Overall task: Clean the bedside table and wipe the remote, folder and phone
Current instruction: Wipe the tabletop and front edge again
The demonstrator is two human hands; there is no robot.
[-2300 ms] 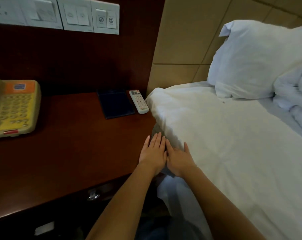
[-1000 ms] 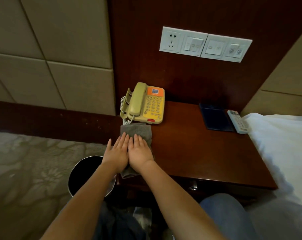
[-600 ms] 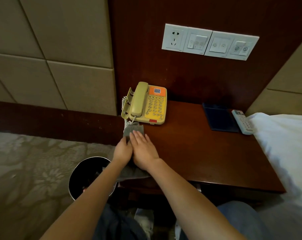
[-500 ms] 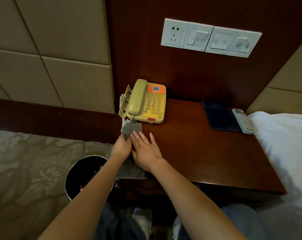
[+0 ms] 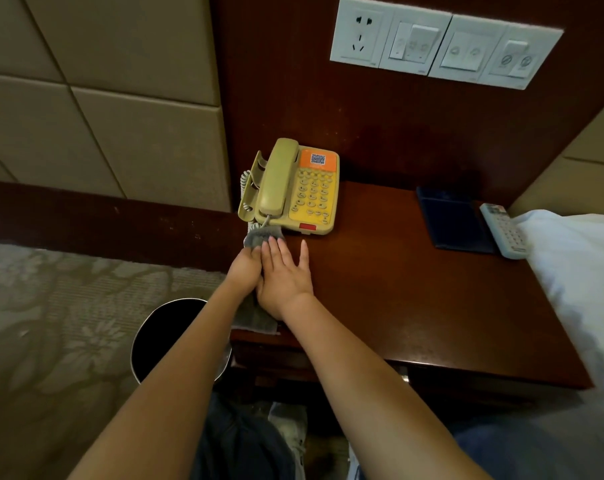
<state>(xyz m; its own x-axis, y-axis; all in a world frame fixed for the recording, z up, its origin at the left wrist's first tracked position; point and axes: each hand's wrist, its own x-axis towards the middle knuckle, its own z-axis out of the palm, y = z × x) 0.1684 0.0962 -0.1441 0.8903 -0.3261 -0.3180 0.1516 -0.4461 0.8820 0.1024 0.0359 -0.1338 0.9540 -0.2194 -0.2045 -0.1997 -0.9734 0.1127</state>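
Left hand [image 5: 242, 271] grips the grey cloth [image 5: 261, 235] touching the phone [image 5: 295, 188]; right hand [image 5: 284, 276] presses it flat.

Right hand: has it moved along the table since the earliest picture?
Yes. The right hand crossed the dark wooden bedside table leftward, from its bed-side edge to the front of the yellow telephone.

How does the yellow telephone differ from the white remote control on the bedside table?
The yellow plastic telephone is broad and bulky; the white remote control is slim and flat. The telephone sits at the left rear of the dark wooden table, with a grey cloth at its front edge; the remote lies at the right rear, beside a dark folder. Both have keypads facing up.
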